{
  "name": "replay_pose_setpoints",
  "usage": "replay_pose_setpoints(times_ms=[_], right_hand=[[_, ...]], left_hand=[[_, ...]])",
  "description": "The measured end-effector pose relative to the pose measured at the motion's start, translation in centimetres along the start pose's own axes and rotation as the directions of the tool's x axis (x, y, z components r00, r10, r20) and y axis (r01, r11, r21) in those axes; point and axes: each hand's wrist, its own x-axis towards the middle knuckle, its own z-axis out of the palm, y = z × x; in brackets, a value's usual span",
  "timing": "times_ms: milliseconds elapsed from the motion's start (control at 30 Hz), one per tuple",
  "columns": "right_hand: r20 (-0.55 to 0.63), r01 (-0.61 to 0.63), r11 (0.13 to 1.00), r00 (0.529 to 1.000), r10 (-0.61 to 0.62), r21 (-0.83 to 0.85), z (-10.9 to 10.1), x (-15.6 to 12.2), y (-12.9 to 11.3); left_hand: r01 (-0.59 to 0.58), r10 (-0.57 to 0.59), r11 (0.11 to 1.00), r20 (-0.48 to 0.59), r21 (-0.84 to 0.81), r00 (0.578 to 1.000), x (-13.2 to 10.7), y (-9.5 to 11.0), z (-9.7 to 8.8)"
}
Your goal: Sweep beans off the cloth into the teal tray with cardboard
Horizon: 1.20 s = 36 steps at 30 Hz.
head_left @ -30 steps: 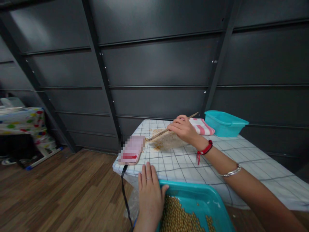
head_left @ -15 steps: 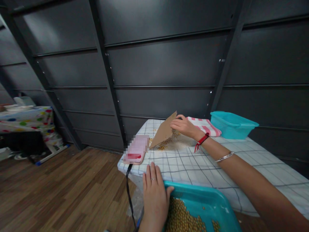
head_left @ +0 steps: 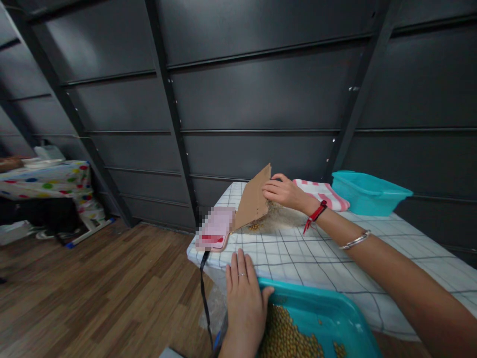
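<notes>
My right hand (head_left: 283,193) reaches across the checked tablecloth (head_left: 316,258) and grips the edge of a brown cardboard sheet (head_left: 253,199), which stands tilted up on its lower edge. Below the cardboard lies a small heap of tan beans (head_left: 261,224) on a dusty patch. My left hand (head_left: 244,293) lies flat with fingers stretched out, the thumb hooked over the rim of a teal tray (head_left: 328,308) at the near table edge. The tray holds many tan beans (head_left: 286,338).
A blurred pink device (head_left: 215,228) with a black cord (head_left: 204,293) sits at the table's left corner. A pink-striped cloth (head_left: 324,193) and a teal tub (head_left: 367,191) lie at the back. Dark metal wall behind; wooden floor and a dotted-cloth table (head_left: 48,179) lie left.
The cardboard went from lying flat to tilted steeply upward under my right hand, and beans gathered at its lower edge. My left hand stayed on the tray rim. The view shifted slightly.
</notes>
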Motion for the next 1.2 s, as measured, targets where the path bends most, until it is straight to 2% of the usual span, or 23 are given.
replay_pose_setpoints(times_ms=[200,333,767,1000,1200], right_hand=[[-0.008,-0.003,0.999,1.000,0.003,0.034,0.2,0.0,0.2],[-0.018,-0.024,0.998,1.000,0.026,0.061,0.5,0.0,0.2],[-0.001,-0.060,0.982,0.998,0.061,0.179,2.6,-0.9,-0.1],[-0.007,-0.016,0.977,1.000,0.018,0.212,2.6,-2.1,-0.2],[-0.041,0.015,0.976,0.999,-0.007,0.217,2.2,-2.3,0.0]], left_hand=[[0.030,-0.029,0.999,0.013,-0.030,0.999,0.0,0.0,-0.1],[0.004,-0.004,1.000,0.020,-0.012,1.000,0.1,-0.1,-0.3],[0.018,-0.017,0.999,0.021,-0.038,1.000,0.0,0.0,-0.1],[0.017,-0.017,1.000,-0.010,-0.004,1.000,0.2,0.0,-0.4],[0.025,-0.025,1.000,0.010,-0.018,1.000,0.2,0.0,-0.4]])
